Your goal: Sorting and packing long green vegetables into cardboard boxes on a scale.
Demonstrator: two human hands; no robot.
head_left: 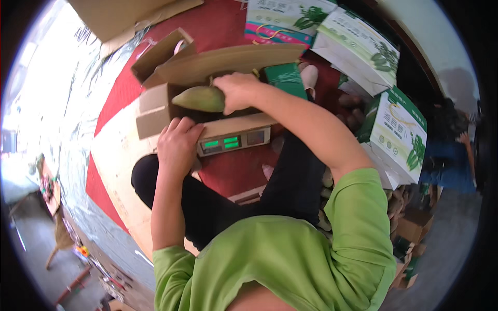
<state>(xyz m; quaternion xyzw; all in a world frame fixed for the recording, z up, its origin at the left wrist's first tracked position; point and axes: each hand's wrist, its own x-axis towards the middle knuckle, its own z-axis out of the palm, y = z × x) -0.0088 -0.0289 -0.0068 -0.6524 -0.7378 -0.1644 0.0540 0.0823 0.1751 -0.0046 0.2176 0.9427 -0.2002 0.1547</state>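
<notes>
An open brown cardboard box (236,124) rests over a digital scale (259,137) whose display is lit green. My right hand (236,92) reaches across and holds a plump, tapered green vegetable (199,99) by its right end. The vegetable lies lengthwise inside the box, its pointed end toward the left; its exact kind is unclear. At the near left corner, my left hand (177,142) has its fingers curled over the edge of the cardboard box. A green packet (286,79) sits at the box's right end.
White-and-green printed cartons (358,46) stand at the far right, another carton (397,132) nearer. Brownish root-like produce (353,111) lies beside them. Red matting (223,173) and a flat cardboard sheet (122,155) cover the floor. A person (451,150) is at the right rim.
</notes>
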